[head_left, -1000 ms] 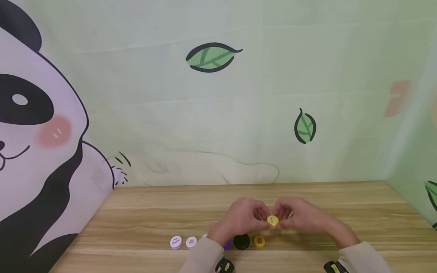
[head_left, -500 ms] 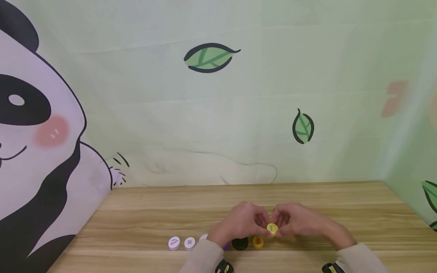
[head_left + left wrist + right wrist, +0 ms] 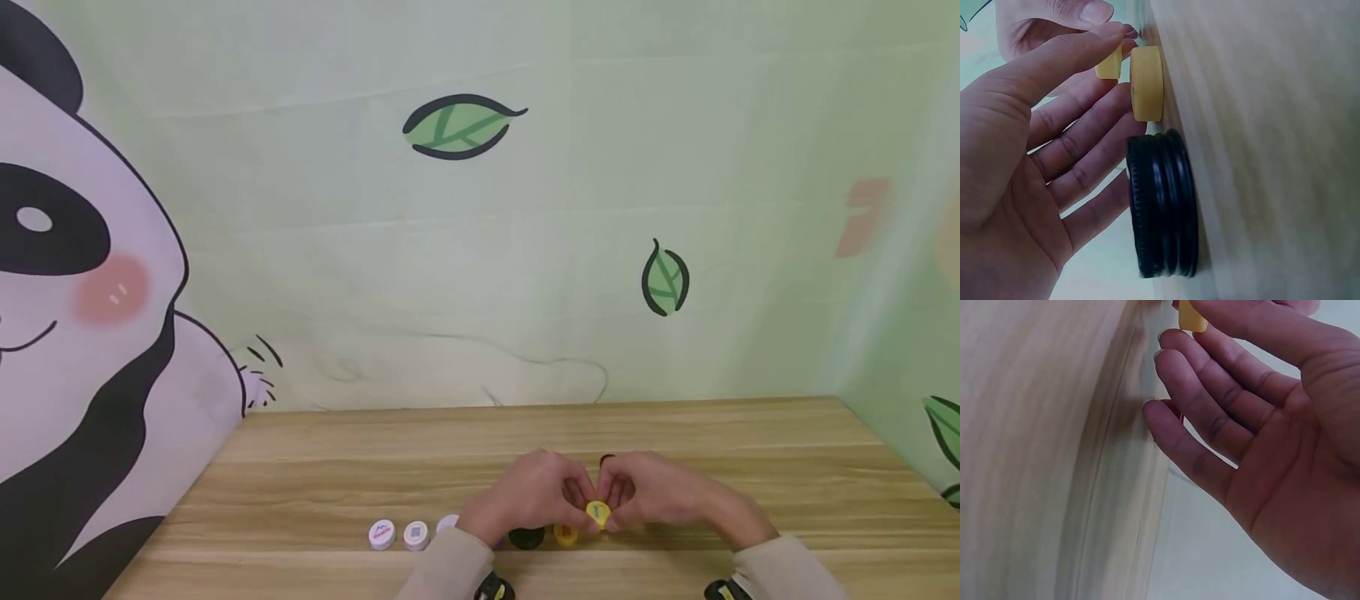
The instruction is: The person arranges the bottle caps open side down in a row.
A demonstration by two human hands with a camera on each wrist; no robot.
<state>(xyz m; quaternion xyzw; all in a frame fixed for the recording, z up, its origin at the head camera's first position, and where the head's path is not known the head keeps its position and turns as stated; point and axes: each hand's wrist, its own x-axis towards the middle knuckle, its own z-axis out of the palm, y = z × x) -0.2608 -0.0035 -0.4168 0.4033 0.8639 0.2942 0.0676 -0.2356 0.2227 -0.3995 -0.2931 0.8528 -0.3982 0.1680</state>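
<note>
A small yellow bottle cap is pinched between the fingertips of my left hand and my right hand. It is low over the wooden table, beside a second, orange-yellow cap that lies there. The left wrist view shows the held yellow cap right next to that orange-yellow cap, with a larger ribbed black cap nearer. In the right wrist view, part of the held yellow cap shows under my thumb. My remaining fingers are loosely bent.
To the left in the row are white caps, one with a printed logo, one with a square code and one partly hidden. My left wrist hides most of a purple cap. A dark red-edged object peeks out behind my right hand.
Both hands have come down and closer to me with the yellow cap, bringing it beside the orange-yellow one. The dark red-edged object has come into sight behind my right hand.
</note>
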